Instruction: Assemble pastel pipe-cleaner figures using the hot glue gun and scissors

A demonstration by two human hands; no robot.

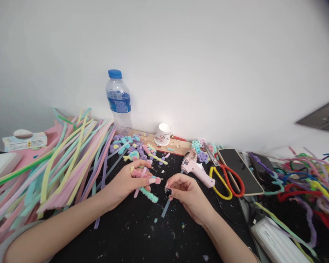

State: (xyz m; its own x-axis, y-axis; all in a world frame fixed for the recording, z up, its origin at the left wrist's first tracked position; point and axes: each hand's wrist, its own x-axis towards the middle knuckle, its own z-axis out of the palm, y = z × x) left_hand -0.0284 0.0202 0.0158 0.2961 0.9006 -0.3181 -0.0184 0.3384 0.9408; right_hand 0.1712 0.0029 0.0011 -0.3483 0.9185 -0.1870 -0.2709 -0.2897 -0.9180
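Observation:
My left hand (134, 179) is closed around a small figure of twisted pipe cleaners (138, 173) in pink, yellow and lilac. A teal coil (149, 194) sticks out below its fingers. Close by on the right, my right hand (185, 191) pinches with thumb and forefinger; a tiny dark thing (168, 191) shows at the fingertips, too small to name. Just under those fingers is a translucent glue stick (166, 210); whether they touch it I cannot tell. A pink hot glue gun (196, 170) lies behind my right hand, beside scissors (222, 179) with yellow and red handles.
Long pastel pipe cleaners (71, 157) are heaped on the left. Finished small coils (137, 148), a paper cup (163, 134) and a water bottle (119, 102) stand by the wall. At right are a phone (239, 170), a white power strip (276, 241) and tangled pipe cleaners (312, 182).

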